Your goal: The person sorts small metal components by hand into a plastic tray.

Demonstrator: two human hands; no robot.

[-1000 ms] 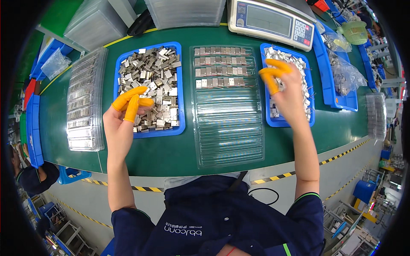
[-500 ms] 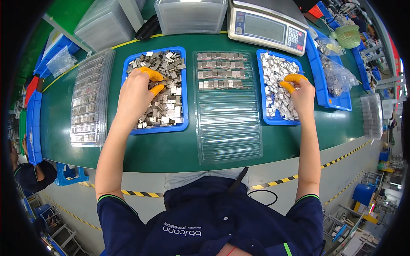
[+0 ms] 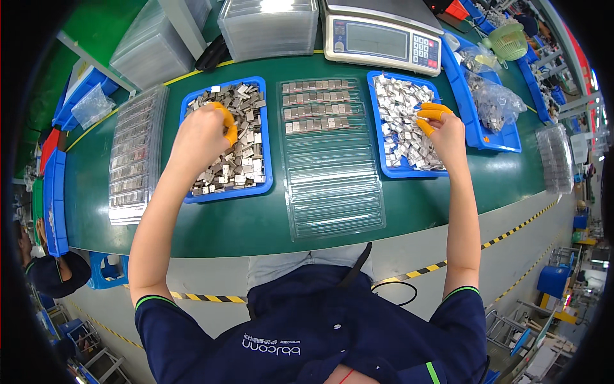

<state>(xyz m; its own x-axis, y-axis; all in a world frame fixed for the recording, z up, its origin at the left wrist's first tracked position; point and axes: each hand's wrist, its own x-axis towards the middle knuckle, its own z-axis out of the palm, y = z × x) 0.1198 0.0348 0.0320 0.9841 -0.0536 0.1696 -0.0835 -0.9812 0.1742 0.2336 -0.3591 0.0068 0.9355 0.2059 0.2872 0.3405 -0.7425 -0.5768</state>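
Note:
My left hand, with orange finger cots, is over a blue tray heaped with small metal connector shells. Its fingers curl toward the thumb, and whatever is between them is hidden. On the right, my right hand reaches over another blue tray of small white-and-silver connector parts. Its orange-covered finger and thumb pinch together at a small pale part. Between the two trays lies a clear plastic blister tray; several rows of metal connectors fill its far slots.
A stack of filled blister trays stands left. At the back are clear tray stacks and a digital scale. To the right a blue bin holds bagged parts. At far left, another person's dark cap shows.
My left fingers have drawn closer together over the metal shells. My right hand stays at its tray, fingers shifted slightly. The whole view has moved a little, sliding the trays left.

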